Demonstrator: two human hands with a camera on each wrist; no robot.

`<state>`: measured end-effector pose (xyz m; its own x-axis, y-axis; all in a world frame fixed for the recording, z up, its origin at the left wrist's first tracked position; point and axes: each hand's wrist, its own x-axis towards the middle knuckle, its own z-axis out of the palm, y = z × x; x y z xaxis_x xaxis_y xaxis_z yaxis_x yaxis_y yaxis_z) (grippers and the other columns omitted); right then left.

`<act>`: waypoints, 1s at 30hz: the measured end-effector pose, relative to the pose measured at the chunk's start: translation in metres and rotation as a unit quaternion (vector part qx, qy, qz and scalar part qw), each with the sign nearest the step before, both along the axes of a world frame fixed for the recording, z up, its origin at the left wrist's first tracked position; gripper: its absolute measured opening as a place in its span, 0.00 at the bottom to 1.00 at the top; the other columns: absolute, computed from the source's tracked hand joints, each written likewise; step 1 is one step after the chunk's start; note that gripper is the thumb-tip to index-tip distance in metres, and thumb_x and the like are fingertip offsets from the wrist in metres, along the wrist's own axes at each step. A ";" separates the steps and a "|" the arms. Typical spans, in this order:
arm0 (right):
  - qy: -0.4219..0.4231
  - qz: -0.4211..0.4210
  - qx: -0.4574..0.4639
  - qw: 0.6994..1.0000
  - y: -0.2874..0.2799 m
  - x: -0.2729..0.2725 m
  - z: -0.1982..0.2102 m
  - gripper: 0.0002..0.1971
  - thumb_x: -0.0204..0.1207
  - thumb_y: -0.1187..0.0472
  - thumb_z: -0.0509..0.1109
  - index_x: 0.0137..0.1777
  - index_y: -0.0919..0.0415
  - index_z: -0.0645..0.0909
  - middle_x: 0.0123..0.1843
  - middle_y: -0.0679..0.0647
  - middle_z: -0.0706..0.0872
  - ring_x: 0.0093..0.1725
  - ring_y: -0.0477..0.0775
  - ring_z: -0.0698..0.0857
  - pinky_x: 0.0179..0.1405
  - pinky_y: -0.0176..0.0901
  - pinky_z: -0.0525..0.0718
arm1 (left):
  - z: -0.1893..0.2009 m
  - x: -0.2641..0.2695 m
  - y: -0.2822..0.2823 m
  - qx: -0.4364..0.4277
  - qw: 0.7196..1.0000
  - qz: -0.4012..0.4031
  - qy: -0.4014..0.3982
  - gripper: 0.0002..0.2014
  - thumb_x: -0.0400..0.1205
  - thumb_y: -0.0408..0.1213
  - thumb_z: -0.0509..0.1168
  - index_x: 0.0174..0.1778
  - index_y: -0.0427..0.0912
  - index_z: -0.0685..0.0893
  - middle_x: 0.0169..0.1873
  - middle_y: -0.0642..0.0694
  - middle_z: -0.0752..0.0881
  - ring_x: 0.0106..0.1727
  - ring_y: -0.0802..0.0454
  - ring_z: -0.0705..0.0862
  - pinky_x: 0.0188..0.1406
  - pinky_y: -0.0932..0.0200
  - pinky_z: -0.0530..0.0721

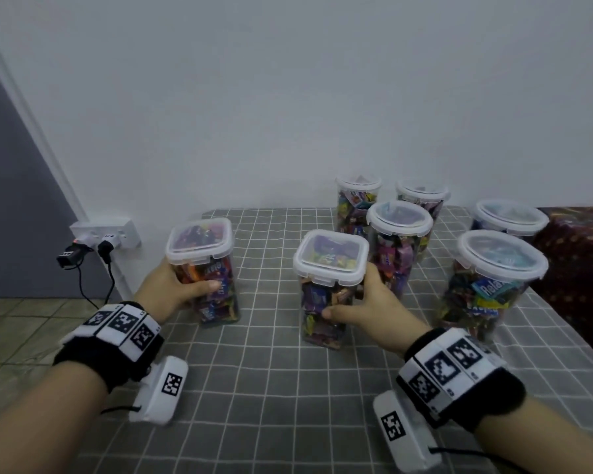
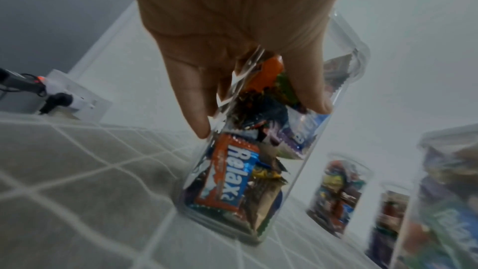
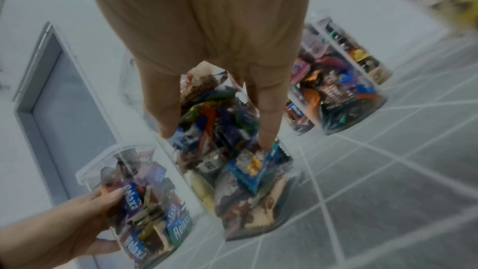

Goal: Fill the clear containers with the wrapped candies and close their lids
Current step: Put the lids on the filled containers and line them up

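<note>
Two tall square clear containers full of wrapped candies stand on the grey checked cloth, both with lids on. My left hand [image 1: 178,285] grips the left container [image 1: 204,268] around its middle; the same left hand [image 2: 258,97] and container [image 2: 240,181] fill the left wrist view. My right hand [image 1: 360,302] grips the middle container [image 1: 327,289] from its right side, thumb across the front. In the right wrist view my right hand [image 3: 217,122] wraps the middle container [image 3: 232,181], and the left container [image 3: 145,201] shows at lower left.
Several round lidded candy containers [image 1: 493,278] stand at the back right of the grey checked tablecloth [image 1: 271,388]. A wall socket with plugs [image 1: 103,237] sits left of the table. A dark patterned cloth [image 1: 582,268] lies at the right edge.
</note>
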<state>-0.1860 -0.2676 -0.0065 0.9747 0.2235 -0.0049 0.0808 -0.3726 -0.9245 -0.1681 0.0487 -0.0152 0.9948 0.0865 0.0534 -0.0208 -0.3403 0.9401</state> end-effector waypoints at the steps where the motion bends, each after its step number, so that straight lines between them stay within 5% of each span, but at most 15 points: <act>1: 0.001 0.007 -0.004 1.000 0.006 0.006 0.001 0.42 0.67 0.64 0.80 0.75 0.54 0.58 0.66 0.46 0.74 0.65 0.44 0.74 0.60 0.37 0.75 | -0.001 0.006 0.006 -0.006 1.000 0.008 0.003 0.54 0.37 0.68 0.81 0.61 0.52 0.80 0.52 0.47 0.89 0.55 0.46 0.87 0.58 0.36 0.83; 4: 0.008 0.025 0.008 1.000 0.027 0.026 0.001 0.41 0.67 0.63 0.80 0.75 0.52 0.58 0.67 0.46 0.75 0.66 0.46 0.75 0.66 0.43 0.77 | 0.001 0.025 0.018 -0.006 1.000 0.016 0.004 0.57 0.37 0.65 0.82 0.65 0.49 0.78 0.53 0.46 0.88 0.56 0.45 0.86 0.55 0.39 0.85; 8: 0.013 0.037 0.024 0.999 0.054 0.058 0.000 0.38 0.68 0.65 0.79 0.72 0.52 0.60 0.65 0.47 0.76 0.66 0.47 0.76 0.61 0.39 0.79 | 0.007 0.048 0.026 -0.027 0.999 -0.003 0.019 0.46 0.48 0.51 0.79 0.65 0.47 0.76 0.50 0.48 0.87 0.51 0.50 0.86 0.31 0.56 0.87; 10: 0.016 0.037 0.033 0.999 0.068 0.073 0.001 0.35 0.68 0.66 0.79 0.68 0.52 0.61 0.63 0.46 0.75 0.63 0.45 0.76 0.54 0.33 0.78 | 0.007 0.057 0.032 -0.019 1.000 0.003 0.010 0.46 0.48 0.52 0.79 0.65 0.46 0.77 0.49 0.49 0.87 0.49 0.52 0.86 0.34 0.56 0.86; 16: 0.021 0.056 0.039 0.997 0.099 0.118 -0.001 0.37 0.69 0.67 0.78 0.73 0.55 0.60 0.63 0.47 0.74 0.65 0.47 0.76 0.58 0.37 0.79 | -0.006 0.085 0.053 -0.025 0.999 0.036 -0.014 0.51 0.46 0.55 0.79 0.69 0.45 0.76 0.52 0.46 0.88 0.54 0.48 0.87 0.46 0.51 0.87; 19: 0.025 0.073 0.052 0.996 0.109 0.140 0.003 0.39 0.71 0.69 0.76 0.75 0.54 0.58 0.61 0.45 0.74 0.53 0.38 0.77 0.38 0.21 0.79 | -0.002 0.106 0.062 -0.013 1.000 0.024 0.008 0.52 0.46 0.56 0.79 0.70 0.49 0.74 0.55 0.47 0.88 0.56 0.47 0.86 0.48 0.48 0.87; 21: 0.024 0.079 0.060 0.995 0.115 0.156 0.002 0.39 0.71 0.70 0.76 0.76 0.55 0.58 0.63 0.48 0.76 0.48 0.34 0.76 0.34 0.21 0.79 | -0.001 0.119 0.063 -0.013 1.000 0.017 0.013 0.53 0.46 0.56 0.78 0.71 0.48 0.74 0.54 0.48 0.87 0.54 0.50 0.86 0.42 0.53 0.86; 23: 0.025 0.085 0.064 0.994 0.122 0.172 0.001 0.40 0.70 0.71 0.76 0.77 0.55 0.58 0.65 0.49 0.76 0.48 0.34 0.76 0.36 0.24 0.81 | 0.001 0.131 0.064 -0.011 1.000 0.014 0.020 0.53 0.45 0.56 0.77 0.71 0.48 0.73 0.54 0.49 0.87 0.53 0.53 0.85 0.38 0.58 0.84; 26: 0.038 0.101 0.063 0.992 0.132 0.192 0.001 0.40 0.70 0.71 0.76 0.77 0.55 0.59 0.60 0.46 0.76 0.50 0.34 0.78 0.42 0.29 0.83 | 0.002 0.148 0.071 -0.007 0.999 0.014 0.040 0.57 0.43 0.57 0.79 0.73 0.49 0.72 0.58 0.47 0.85 0.57 0.49 0.84 0.46 0.52 0.85; 30: 0.057 0.116 0.054 0.990 0.140 0.213 0.001 0.40 0.69 0.69 0.77 0.76 0.50 0.60 0.64 0.50 0.78 0.68 0.54 0.77 0.65 0.54 0.81 | 0.003 0.165 0.078 0.008 0.999 0.002 0.053 0.66 0.32 0.67 0.80 0.70 0.50 0.74 0.57 0.49 0.86 0.58 0.49 0.84 0.49 0.51 0.85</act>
